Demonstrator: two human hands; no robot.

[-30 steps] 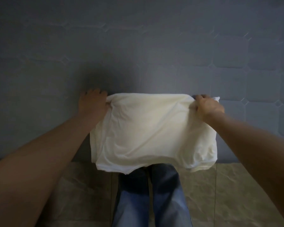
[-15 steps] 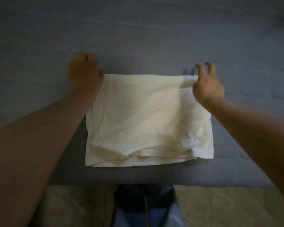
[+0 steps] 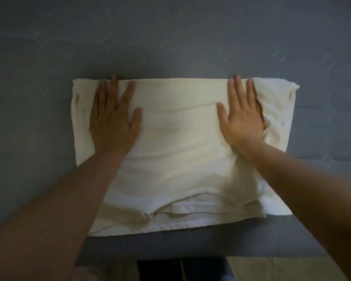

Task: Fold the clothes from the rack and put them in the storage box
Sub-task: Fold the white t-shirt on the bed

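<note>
A cream-white folded garment [image 3: 178, 151] lies flat on the grey-blue mattress [image 3: 170, 37], close to its near edge. Several layered hems show along the garment's near side. My left hand [image 3: 114, 120] rests palm down on its left part, fingers spread and reaching the far fold. My right hand [image 3: 241, 118] presses flat on its right part, with wrinkled cloth bunched just to the right of it. Neither hand grips the cloth. No rack or storage box is in view.
The quilted mattress stretches far beyond the garment on the left, right and far sides. Its near edge [image 3: 190, 246] runs across the bottom, with tiled floor [image 3: 272, 268] and my jeans-clad legs [image 3: 180, 270] below it.
I laid the garment, held up by its top corners a second ago, down on the mattress. Both hands let go of the corners and now lie flat on top of it.
</note>
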